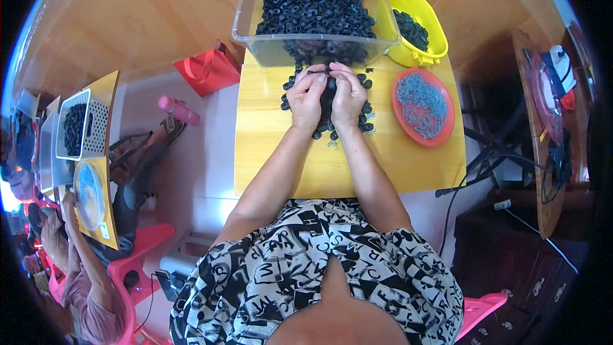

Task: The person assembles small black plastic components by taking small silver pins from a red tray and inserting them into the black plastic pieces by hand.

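Note:
My left hand [307,99] and my right hand [348,98] meet over a heap of small black parts [327,103] on the yellow wooden table [287,166]. Both are closed, fingers bent and thumbs close together. A dark bit shows between the fingertips, too small and covered to tell its kind. More black parts lie loose around both hands, with a few small silvery metal pieces [332,144] among them. Right of my right hand, a red plate [423,142] holds many thin silvery metal pieces [421,103].
A clear plastic bin [306,55] full of black parts stands at the table's far edge. Beside it is a yellow basin [439,38] with more parts. A red bag [205,70] and pink bottle [179,110] are on the left. Another person [96,294] sits at a table further left.

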`<action>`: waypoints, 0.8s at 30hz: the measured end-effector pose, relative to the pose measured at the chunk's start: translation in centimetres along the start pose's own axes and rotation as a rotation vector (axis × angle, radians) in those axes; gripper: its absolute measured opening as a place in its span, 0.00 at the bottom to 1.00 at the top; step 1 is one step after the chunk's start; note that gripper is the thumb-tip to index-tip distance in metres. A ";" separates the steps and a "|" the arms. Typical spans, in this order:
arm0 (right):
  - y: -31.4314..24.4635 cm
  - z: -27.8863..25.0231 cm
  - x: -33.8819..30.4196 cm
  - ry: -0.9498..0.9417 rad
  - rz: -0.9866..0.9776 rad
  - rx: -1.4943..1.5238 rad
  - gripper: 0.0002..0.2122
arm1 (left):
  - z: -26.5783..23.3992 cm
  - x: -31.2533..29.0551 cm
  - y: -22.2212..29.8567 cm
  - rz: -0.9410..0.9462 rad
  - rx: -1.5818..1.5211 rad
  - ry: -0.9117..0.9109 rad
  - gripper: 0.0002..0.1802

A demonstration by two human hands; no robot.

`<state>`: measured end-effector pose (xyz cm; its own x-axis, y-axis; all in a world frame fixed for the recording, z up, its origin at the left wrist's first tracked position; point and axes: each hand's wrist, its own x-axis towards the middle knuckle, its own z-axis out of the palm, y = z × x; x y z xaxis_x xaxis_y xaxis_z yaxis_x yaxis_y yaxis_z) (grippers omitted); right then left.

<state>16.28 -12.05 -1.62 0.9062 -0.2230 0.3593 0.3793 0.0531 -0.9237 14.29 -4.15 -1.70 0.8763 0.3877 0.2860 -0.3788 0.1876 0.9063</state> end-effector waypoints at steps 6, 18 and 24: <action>0.5 -0.9 0.2 -0.048 -0.045 0.004 0.11 | -1.0 0.4 1.1 -0.088 -0.152 -0.087 0.13; -2.5 -2.1 0.8 -0.174 0.188 0.186 0.17 | -2.6 1.3 1.8 -0.104 -0.206 -0.351 0.26; -3.1 -4.4 1.5 -0.304 0.208 0.250 0.18 | -4.4 2.0 2.7 -0.306 -0.465 -0.440 0.37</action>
<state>15.67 -16.80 1.17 0.9675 0.1114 0.2268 0.1833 0.3086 -0.9334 13.67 1.12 -0.07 0.9656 -0.1262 0.2274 -0.0979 0.6336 0.7674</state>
